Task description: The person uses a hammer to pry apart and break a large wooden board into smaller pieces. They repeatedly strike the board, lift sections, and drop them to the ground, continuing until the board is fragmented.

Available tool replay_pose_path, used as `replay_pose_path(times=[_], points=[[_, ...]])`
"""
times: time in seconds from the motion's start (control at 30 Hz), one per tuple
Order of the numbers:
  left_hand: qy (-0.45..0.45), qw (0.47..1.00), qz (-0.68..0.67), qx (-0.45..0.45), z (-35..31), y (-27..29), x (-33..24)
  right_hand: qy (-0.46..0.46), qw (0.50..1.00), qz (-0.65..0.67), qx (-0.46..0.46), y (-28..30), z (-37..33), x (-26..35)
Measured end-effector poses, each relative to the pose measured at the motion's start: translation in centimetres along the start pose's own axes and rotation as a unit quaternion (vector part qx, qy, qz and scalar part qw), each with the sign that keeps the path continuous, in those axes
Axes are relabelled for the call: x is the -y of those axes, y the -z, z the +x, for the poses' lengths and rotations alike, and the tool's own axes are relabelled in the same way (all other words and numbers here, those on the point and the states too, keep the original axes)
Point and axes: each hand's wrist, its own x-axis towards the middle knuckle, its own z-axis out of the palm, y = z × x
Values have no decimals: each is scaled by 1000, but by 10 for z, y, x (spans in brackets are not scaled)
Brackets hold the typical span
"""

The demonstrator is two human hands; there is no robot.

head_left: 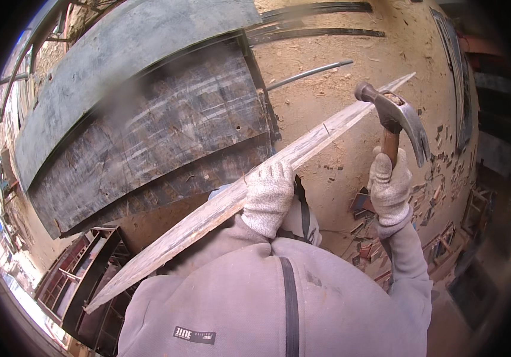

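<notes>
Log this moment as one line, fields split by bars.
Right hand: gloved, grips claw hammer by handle | Left hand: gloved, on long plank | Nail: stands up from plank | Ground: littered with scraps

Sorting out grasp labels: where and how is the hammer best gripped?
Likely by the wooden handle, from the wearer's side, fingers wrapped around it. The hammer points its metal head away from the body; the slim handle runs back toward the wearer, while the claw curves off to the right. The right hand grips the handle.
</notes>
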Motion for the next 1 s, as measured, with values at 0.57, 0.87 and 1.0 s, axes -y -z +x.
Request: replay_pose_path(times=[0.57,0.87,1.0], points=[[-4,998,-53,-42,-9,-10,-18,-152,903,-85,392,43,156,66],[4,999,-41,-34,-14,-12,-21,-207,815,-254,477,5,224,86],[2,998,-59,4,-14,-15,-22,-205,862,-124,448,-14,218,64]])
